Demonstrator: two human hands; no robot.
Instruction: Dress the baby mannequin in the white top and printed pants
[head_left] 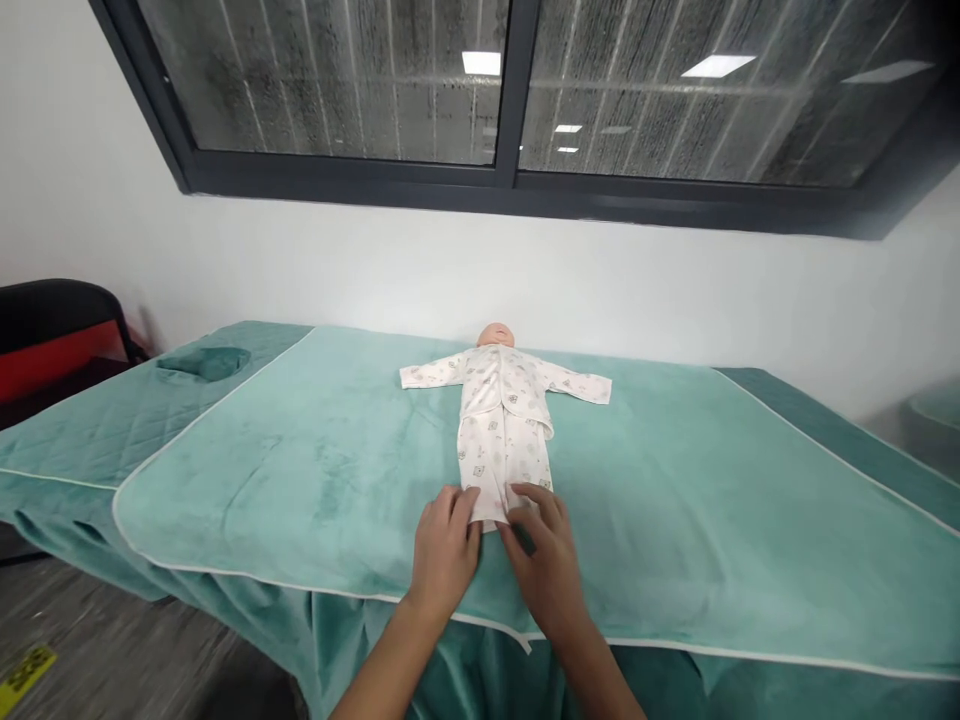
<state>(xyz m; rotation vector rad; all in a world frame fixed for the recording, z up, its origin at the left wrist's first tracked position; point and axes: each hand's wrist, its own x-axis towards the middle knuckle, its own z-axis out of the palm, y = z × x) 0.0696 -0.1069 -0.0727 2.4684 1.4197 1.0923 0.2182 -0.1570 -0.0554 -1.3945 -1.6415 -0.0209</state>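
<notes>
A baby doll (496,334) lies on its back on the green cover, head toward the wall and sleeves spread out to both sides. It wears a white printed baby top (504,380) and matching baby pants (491,455). At the lower end of the pants, my left hand (445,545) pinches the hem of one leg between thumb and fingers. My right hand (546,560) grips the other leg's hem, its fingers curled over the fabric and the thumb near the middle. The doll's feet do not show.
The light green cover (322,480) with white piping lies over a darker quilted bed cover (150,420), which has a face hole (202,364) at the left. A black and red chair (60,340) stands at far left. Behind the bed rises a white wall (337,260) with a dark-framed window (352,178).
</notes>
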